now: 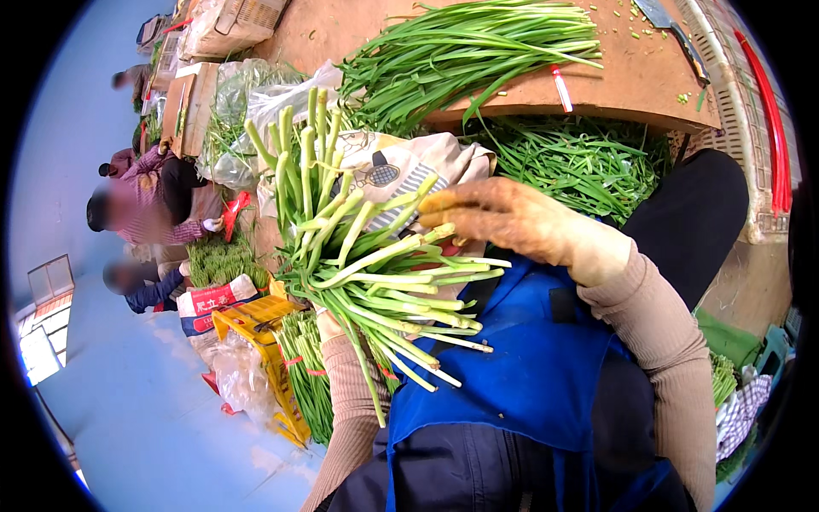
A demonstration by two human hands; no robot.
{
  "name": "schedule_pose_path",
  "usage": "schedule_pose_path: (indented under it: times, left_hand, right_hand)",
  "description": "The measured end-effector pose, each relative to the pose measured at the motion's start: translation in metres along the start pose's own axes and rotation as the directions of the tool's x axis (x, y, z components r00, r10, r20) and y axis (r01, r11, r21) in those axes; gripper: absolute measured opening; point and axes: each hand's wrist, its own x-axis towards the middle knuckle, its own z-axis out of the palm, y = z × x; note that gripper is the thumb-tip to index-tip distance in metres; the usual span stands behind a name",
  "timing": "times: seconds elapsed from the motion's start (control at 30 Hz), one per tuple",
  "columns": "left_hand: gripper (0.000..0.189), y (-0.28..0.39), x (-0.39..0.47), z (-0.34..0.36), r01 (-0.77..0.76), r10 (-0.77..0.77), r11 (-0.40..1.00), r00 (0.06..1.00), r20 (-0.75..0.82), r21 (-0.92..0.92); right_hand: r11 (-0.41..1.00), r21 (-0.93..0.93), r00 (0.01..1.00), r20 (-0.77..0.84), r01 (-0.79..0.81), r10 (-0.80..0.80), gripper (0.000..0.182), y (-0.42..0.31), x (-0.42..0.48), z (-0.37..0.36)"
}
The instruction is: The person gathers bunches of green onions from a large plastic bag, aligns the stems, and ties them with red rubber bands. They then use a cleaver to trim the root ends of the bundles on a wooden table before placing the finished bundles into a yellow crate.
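Observation:
A loose bunch of thick, pale-ended green stalks (384, 281) fans out in front of my chest, its cut ends pointing up and to the right. My left hand (329, 325) supports it from below; only a bit of glove and the sleeve show, the fingers being hidden under the stalks. At the bunch's right side is my right hand (512, 221) in a stained, yellowish glove. Its fingers are stretched out and slightly apart over the stalk ends, with nothing seen gripped. Whether they touch a stalk is unclear. A blue apron (512, 358) covers my front.
Long green leaves (473, 57) lie on the wooden table (409, 38), with a red-and-white marker (561, 88) and a knife (678, 41). Below are cut greens (576, 166). Red ties (764, 121) hang over a plastic crate (726, 89). A yellow crate (256, 317) and several people are left.

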Motion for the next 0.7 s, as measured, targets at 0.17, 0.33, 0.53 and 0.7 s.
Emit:
schedule_pose_path:
  times: [0.17, 0.33, 0.53, 0.7]
  left_hand:
    - [0.041, -0.001, -0.002, 0.000, 0.010, -0.010, 1.000, 1.000, -0.011, 0.012]
    - [0.042, -0.002, -0.004, -0.001, 0.005, -0.004, 1.000, 1.000, -0.020, 0.011]
    - [0.042, 0.001, 0.004, 0.001, -0.013, 0.013, 1.000, 1.000, -0.006, 0.012]
    - [0.042, 0.002, 0.012, 0.003, -0.027, 0.027, 0.999, 1.000, 0.015, 0.022]
  right_hand:
    - [0.972, -0.100, 0.977, 0.060, 0.210, -0.205, 0.040, 0.023, 0.004, 0.002]
    - [0.945, -0.107, 0.951, -0.070, -0.308, 0.302, 0.036, -0.010, -0.018, -0.005]
    - [0.918, -0.397, 0.988, -0.147, -0.024, -0.038, 0.041, -0.020, -0.017, 0.009]
    - [0.870, -0.491, 0.986, -0.156, -0.033, -0.051, 0.034, -0.017, -0.009, 0.017]
